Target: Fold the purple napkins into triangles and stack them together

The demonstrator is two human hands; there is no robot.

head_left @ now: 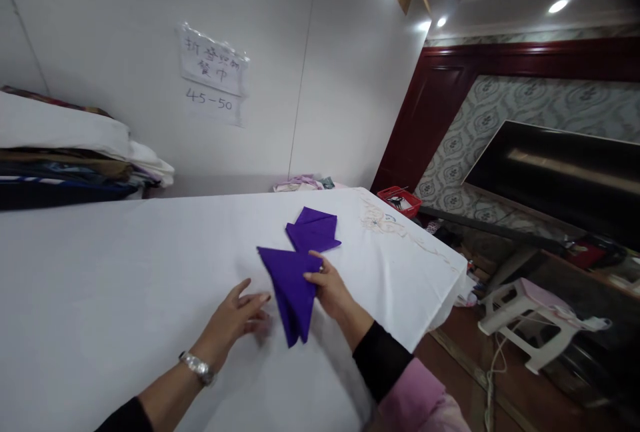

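Past the pink sleeve (417, 392), 1 napkin (290, 282), not yet set down, is pinched by the right hand (331, 287); the left hand (234, 320) is spread. 1 folded cloth (315, 229) is already laid.

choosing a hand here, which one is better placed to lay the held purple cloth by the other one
Probably the right hand: it grips the held cloth and is nearer the other cloth; the left hand looks empty.
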